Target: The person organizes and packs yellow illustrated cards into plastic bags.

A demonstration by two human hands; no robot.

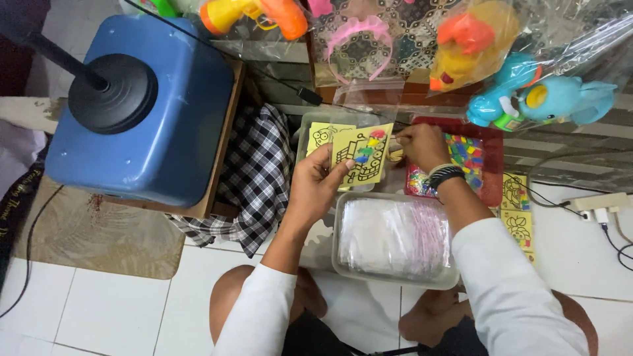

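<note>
Hands: left [315,186] grips yellow card [361,155]; right [422,146] touches its edge.

Single head cam, looking almost straight down from above the seated person at the tiled floor [119,310]. Close range: forearms enter from the bottom edge, knees at bottom. Blue tub [142,112] upper left, hanging toys [527,95] along the top edge. No second view.
</note>
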